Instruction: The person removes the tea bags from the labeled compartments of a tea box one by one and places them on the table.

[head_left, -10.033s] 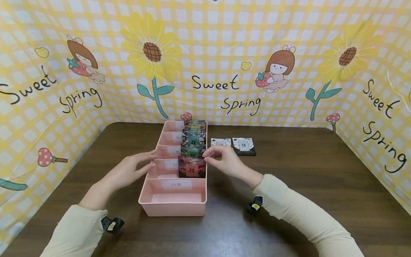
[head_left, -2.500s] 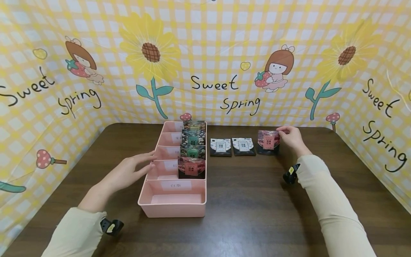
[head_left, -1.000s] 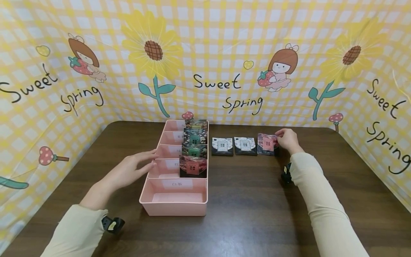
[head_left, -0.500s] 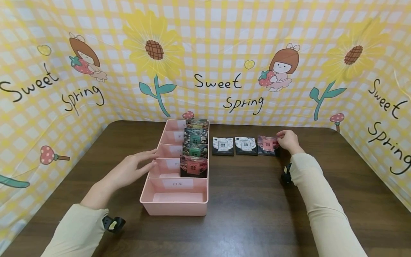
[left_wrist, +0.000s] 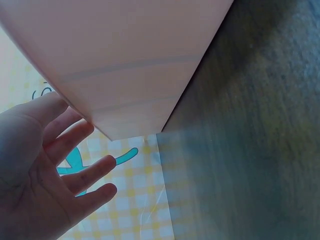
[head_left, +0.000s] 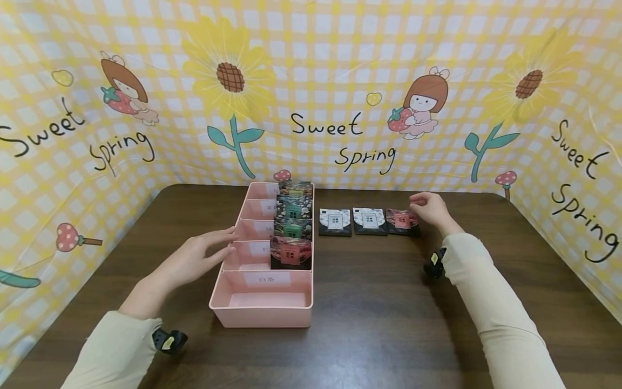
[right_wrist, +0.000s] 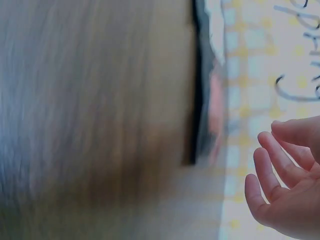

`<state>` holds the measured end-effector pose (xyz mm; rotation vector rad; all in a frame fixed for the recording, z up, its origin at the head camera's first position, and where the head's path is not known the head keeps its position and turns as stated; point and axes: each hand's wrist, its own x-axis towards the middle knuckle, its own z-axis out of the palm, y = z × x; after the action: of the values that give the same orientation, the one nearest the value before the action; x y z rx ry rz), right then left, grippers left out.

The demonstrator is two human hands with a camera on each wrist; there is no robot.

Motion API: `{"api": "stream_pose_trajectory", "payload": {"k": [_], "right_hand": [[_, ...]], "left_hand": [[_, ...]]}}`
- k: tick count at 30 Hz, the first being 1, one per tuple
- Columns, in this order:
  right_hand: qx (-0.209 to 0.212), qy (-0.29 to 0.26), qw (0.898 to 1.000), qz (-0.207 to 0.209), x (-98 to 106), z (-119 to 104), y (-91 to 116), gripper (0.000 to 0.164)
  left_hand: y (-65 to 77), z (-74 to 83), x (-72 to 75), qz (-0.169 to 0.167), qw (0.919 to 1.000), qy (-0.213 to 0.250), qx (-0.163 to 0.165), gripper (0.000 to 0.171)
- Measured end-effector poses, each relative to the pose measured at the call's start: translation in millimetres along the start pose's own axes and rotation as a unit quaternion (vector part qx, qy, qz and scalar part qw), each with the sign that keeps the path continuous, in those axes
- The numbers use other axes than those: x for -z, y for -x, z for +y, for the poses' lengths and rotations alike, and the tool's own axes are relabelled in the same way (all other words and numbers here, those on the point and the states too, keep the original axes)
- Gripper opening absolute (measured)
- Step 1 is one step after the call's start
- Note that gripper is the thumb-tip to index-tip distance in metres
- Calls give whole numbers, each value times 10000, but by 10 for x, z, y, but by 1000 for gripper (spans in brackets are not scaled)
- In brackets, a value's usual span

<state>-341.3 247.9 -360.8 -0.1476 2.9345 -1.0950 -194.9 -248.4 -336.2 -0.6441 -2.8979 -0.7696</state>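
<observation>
A pink divided box (head_left: 262, 317) stands left of centre in the head view. My left hand (head_left: 199, 251) rests on its left rim, fingers loosely extended; the left wrist view shows fingertips touching the rim. Tea packets stand at the right side of the box: red (head_left: 290, 254), green (head_left: 293, 229) and darker ones behind. On the table to its right, two white-and-black tea packets (head_left: 335, 221) and a red tea packet (head_left: 401, 221) lie in a row. Just above the red one's right corner is my right hand (head_left: 432, 210), holding nothing; the right wrist view shows a gap between them.
The box's front compartment (head_left: 267, 299) has a white label and no packets. Brown wooden table (head_left: 374, 324) extends in front of the row. A yellow checked cloth (head_left: 320, 65) hangs behind and at both sides.
My right hand carried a red tea packet to the right end of the row, laid it down beside the white ones, and has just let it go. My left hand has stayed on the rim.
</observation>
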Motion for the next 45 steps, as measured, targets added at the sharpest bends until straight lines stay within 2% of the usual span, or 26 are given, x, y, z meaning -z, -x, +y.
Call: {"api": "stream_pose_trajectory", "payload": {"k": [6, 19, 31, 39, 45], "right_hand": [[272, -274, 9991, -162, 3, -234, 59, 36], [601, -591, 9960, -284, -32, -486, 206, 35], [1207, -750, 9891, -390, -204, -792, 368, 28], [1923, -905, 9751, -631, -393, -1084, 547, 25], [2252, -1014, 9647, -912, -548, -1239, 648, 24]], "left_hand": [[0, -13, -4, -66, 9999, 32, 93, 38], [-4, -29, -2, -81, 9999, -3, 90, 38], [-13, -23, 10, -92, 9999, -36, 51, 38], [-9, -17, 7, -93, 9999, -19, 49, 39], [-5, -26, -5, -82, 10000, -15, 48, 38]]}}
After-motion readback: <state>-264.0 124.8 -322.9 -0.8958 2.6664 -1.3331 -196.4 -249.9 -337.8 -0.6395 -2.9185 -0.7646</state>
